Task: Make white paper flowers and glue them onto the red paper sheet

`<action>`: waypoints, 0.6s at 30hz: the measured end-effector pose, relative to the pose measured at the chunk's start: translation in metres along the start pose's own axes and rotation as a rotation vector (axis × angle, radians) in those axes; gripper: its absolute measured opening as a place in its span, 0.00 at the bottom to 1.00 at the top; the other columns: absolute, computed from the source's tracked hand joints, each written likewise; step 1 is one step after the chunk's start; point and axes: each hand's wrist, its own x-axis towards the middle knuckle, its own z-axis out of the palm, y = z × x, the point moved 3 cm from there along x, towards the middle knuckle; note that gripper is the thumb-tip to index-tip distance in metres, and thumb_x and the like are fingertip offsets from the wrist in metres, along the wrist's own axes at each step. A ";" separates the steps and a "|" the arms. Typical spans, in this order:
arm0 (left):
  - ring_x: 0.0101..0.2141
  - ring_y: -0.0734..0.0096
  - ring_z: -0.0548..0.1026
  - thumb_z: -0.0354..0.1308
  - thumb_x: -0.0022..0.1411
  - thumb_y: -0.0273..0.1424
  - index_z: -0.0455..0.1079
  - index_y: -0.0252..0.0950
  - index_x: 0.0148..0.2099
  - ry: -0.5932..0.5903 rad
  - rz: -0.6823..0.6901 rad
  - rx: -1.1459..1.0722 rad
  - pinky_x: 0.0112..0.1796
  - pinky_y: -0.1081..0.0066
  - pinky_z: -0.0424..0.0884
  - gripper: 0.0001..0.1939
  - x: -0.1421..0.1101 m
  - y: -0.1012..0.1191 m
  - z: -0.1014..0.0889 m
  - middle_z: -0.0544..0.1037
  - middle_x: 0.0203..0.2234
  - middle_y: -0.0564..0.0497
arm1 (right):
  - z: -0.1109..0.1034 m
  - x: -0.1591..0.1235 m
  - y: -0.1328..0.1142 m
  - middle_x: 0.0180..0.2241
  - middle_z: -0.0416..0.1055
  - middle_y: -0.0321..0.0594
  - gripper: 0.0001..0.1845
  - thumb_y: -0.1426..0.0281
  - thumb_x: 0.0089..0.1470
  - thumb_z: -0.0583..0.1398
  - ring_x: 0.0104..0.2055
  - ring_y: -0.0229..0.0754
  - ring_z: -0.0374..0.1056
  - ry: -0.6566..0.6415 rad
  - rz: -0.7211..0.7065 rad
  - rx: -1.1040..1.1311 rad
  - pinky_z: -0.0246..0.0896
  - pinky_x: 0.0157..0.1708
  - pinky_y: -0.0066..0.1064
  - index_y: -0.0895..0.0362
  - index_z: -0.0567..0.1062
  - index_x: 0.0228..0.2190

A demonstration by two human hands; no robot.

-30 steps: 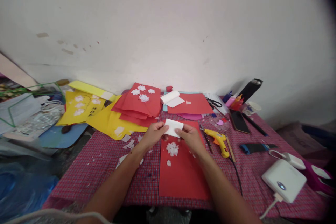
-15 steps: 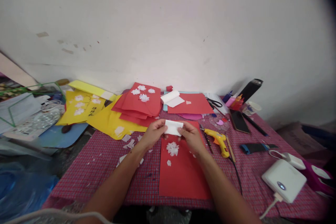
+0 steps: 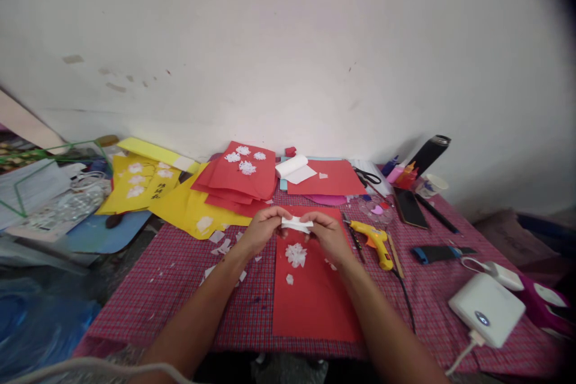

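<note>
Left hand [image 3: 263, 229] and right hand [image 3: 327, 235] pinch opposite ends of a bent white paper piece [image 3: 297, 225] over the far end of a red sheet [image 3: 310, 306], forearms [image 3: 202, 303] slanting inward above the counter [image 3: 148, 306]. Beside orange-topped bottles [image 3: 407, 178] sits a paper cup [image 3: 432, 185], its contents unclear.

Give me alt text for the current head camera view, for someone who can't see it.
A person's left hand and right hand hold a small white paper over a red sheet that bears a white paper flower. A yellow glue gun lies to the right on a checked tablecloth.
</note>
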 end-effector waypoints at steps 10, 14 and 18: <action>0.20 0.74 0.71 0.56 0.52 0.28 0.73 0.34 0.34 0.012 -0.002 -0.039 0.24 0.72 0.66 0.07 0.001 0.000 0.000 0.73 0.21 0.53 | -0.002 -0.001 0.000 0.23 0.74 0.35 0.12 0.72 0.48 0.59 0.23 0.39 0.65 -0.025 -0.055 -0.086 0.60 0.27 0.30 0.54 0.82 0.33; 0.21 0.72 0.72 0.55 0.53 0.30 0.73 0.33 0.34 -0.037 0.001 -0.091 0.26 0.71 0.67 0.08 0.000 0.002 0.000 0.74 0.22 0.51 | -0.002 -0.003 -0.004 0.22 0.74 0.36 0.14 0.73 0.47 0.58 0.24 0.41 0.67 -0.036 -0.061 -0.093 0.61 0.29 0.31 0.55 0.83 0.33; 0.23 0.74 0.71 0.59 0.57 0.34 0.73 0.33 0.37 -0.054 0.055 0.015 0.27 0.73 0.66 0.10 -0.003 0.006 0.000 0.74 0.23 0.52 | -0.001 -0.005 -0.009 0.25 0.75 0.38 0.13 0.68 0.53 0.58 0.25 0.41 0.68 -0.051 -0.077 -0.083 0.61 0.29 0.32 0.56 0.83 0.33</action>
